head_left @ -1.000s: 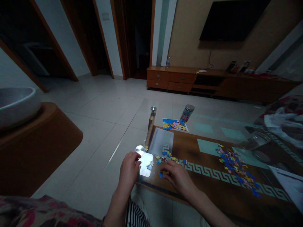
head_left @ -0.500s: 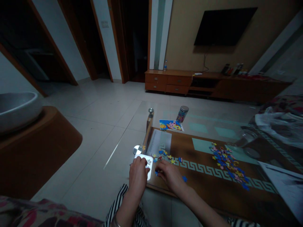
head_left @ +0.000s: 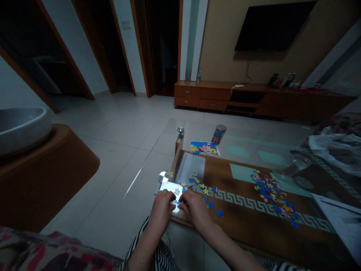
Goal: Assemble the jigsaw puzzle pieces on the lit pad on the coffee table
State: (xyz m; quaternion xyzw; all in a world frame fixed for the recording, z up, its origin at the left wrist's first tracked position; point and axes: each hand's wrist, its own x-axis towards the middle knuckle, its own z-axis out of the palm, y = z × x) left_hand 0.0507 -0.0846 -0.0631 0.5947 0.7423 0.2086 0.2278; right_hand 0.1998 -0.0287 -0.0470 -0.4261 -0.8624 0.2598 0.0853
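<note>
A small white board (head_left: 168,186) lies at the near left corner of the glass table, with a loose greyish puzzle piece (head_left: 176,191) on it. My left hand (head_left: 163,205) rests over the board's left part, thumb and fingers pinched at a small bluish puzzle piece (head_left: 177,203). From the right, my right hand (head_left: 194,207) reaches the same piece with its fingertips closed. Fingers partly hide how each one grips it. Just beyond the board is a small cluster of coloured puzzle pieces (head_left: 197,183). Several blue pieces (head_left: 219,213) lie right of my right hand.
A larger pile of puzzle pieces (head_left: 273,195) spreads across the table's right side. Farther back are a picture card (head_left: 204,148) and a metal-lidded can (head_left: 219,134). A clear jar (head_left: 297,163), a plastic bag (head_left: 329,146) and paper (head_left: 338,222) stand or lie at right.
My right hand has moved left from the table onto the board's edge, bringing its fingertips close to my left hand's. The view has shifted slightly.
</note>
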